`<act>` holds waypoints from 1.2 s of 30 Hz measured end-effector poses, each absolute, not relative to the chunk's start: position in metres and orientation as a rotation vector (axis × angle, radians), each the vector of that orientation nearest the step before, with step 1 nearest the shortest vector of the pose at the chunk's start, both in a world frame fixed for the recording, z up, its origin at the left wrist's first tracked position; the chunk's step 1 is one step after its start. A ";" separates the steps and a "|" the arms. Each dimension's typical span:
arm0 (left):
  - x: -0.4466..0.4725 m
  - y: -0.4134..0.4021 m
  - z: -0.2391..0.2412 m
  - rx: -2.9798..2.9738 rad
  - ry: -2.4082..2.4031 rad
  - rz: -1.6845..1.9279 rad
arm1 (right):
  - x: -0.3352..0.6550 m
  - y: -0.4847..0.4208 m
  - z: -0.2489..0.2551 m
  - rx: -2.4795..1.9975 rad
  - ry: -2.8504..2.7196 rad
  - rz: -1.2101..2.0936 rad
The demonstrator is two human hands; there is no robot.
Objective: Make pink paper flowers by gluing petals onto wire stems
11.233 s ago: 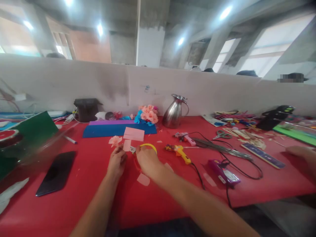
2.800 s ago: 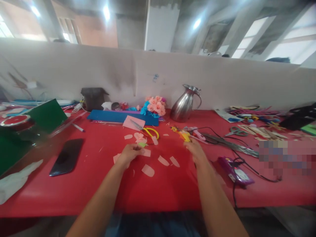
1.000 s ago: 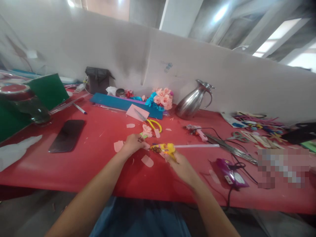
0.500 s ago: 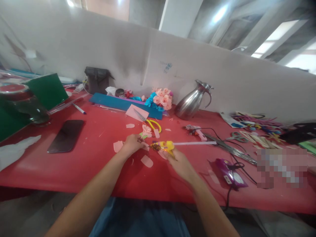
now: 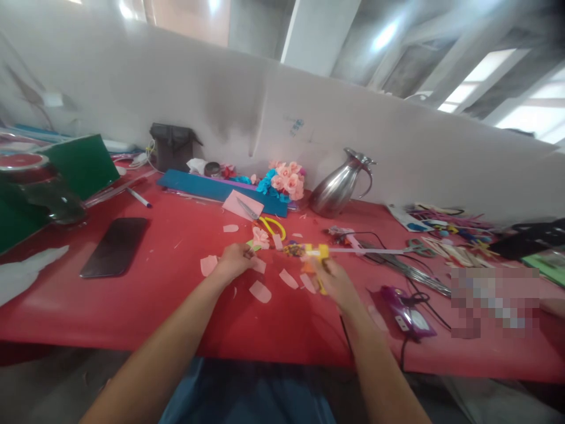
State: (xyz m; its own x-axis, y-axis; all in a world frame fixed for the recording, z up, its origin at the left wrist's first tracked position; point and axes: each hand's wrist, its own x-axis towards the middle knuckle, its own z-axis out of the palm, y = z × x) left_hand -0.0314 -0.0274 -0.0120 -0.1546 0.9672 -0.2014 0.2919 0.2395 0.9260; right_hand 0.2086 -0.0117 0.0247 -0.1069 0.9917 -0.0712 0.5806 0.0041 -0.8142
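Note:
My right hand [image 5: 336,281] is closed around the handle of a yellow hot glue gun [image 5: 316,253]. A long whitish glue stick [image 5: 375,251] runs out of its back to the right, and its dark, messy nozzle points left. My left hand [image 5: 236,259] pinches a pink paper petal [image 5: 258,265]. Just beyond those fingers is a pink paper flower [image 5: 261,238] with a bit of green; whether the hand also grips it I cannot tell. Loose pink petals [image 5: 261,291] lie around both hands. Yellow-handled scissors [image 5: 271,226] rest partly on a pink paper sheet [image 5: 236,204].
A steel jug [image 5: 338,187] stands by the wall beside pink and blue paper flowers [image 5: 289,181]. To the left lie a phone [image 5: 115,247] and a glass jar [image 5: 53,194]. A second, pink glue gun [image 5: 353,240], wires [image 5: 415,277] and a purple power strip [image 5: 406,312] lie right.
My right hand has drawn the glue gun to the right, away from my left hand, uncovering petals on the table. My left hand stays in nearly the same place with the petal.

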 end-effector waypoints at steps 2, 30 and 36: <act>-0.031 -0.028 -0.013 1.119 1.589 1.024 | 0.221 0.003 0.021 -1.668 -1.598 0.929; -0.024 -0.024 -0.005 0.489 0.884 1.448 | 0.092 -0.002 0.004 -0.932 -1.043 1.600; -0.018 -0.031 0.006 0.663 1.021 1.437 | 0.107 0.006 0.012 -1.004 -1.121 1.601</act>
State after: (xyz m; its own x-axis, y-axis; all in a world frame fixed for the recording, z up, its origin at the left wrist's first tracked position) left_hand -0.0182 -0.0306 0.0057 -0.1459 0.9755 -0.1647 -0.4767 0.0766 0.8757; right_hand 0.1069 0.0055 0.0121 -0.2551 0.9600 -0.1151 -0.2202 -0.1736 -0.9599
